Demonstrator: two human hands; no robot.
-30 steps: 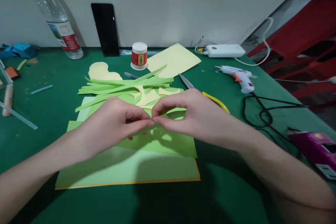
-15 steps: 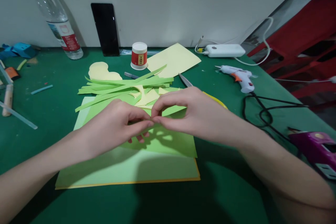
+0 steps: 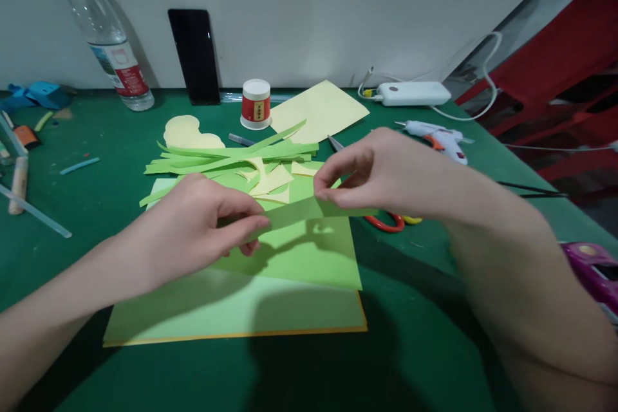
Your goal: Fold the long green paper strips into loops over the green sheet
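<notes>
A narrow green paper strip (image 3: pixel 294 213) stretches between my two hands above the stacked sheets. My left hand (image 3: pixel 212 222) pinches its left part between thumb and fingers. My right hand (image 3: pixel 362 174) is closed on it further right, and the strip's end sticks out past that thumb. Below lies a bright green sheet (image 3: pixel 309 264) on a pale green sheet (image 3: pixel 232 309) with an orange-yellow edge under it. Behind my hands, several cut green strips (image 3: pixel 232 158) and pale yellow paper scraps (image 3: pixel 277 180) lie in a loose pile.
Scissors with a red handle loop (image 3: pixel 389 225) lie partly under my right hand. At the back stand a water bottle (image 3: pixel 123 71), a phone (image 3: pixel 196 58) and a small red-white tub (image 3: pixel 255 105). A glue gun (image 3: pixel 441 138) and a purple power strip (image 3: pixel 589 270) are at right.
My hands were together at the fingertips; my right hand has moved right and slightly up, and the green strip now shows between them. The scissors' red loop has come into view.
</notes>
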